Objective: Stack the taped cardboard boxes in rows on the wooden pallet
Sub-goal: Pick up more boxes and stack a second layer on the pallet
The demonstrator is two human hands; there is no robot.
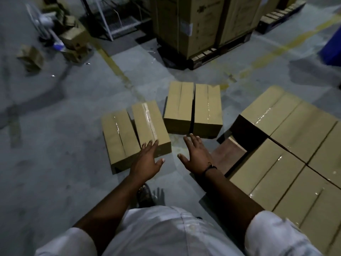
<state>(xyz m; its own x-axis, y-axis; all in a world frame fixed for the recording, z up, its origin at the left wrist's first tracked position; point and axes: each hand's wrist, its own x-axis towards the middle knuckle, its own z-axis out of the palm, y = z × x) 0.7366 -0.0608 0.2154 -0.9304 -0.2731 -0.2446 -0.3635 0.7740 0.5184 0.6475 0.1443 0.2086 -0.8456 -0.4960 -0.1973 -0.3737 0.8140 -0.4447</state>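
Observation:
Several taped cardboard boxes lie on the concrete floor ahead of me. One pair (132, 130) lies at the left, a second pair (192, 108) sits further back. My left hand (147, 159) is open, fingers spread over the near end of the left pair's right box (150, 124). My right hand (195, 154) is open too, hovering above bare floor just short of the far pair, holding nothing. To my right, stacked boxes (287, 150) fill the wooden pallet (228, 152), with one bare corner of wood showing.
A large carton stack on a dark pallet (203, 28) stands at the back. Loose crumpled boxes (73, 39) and a fan lie at the back left. Yellow floor lines cross the concrete. A blue bin (332, 47) sits at the right edge.

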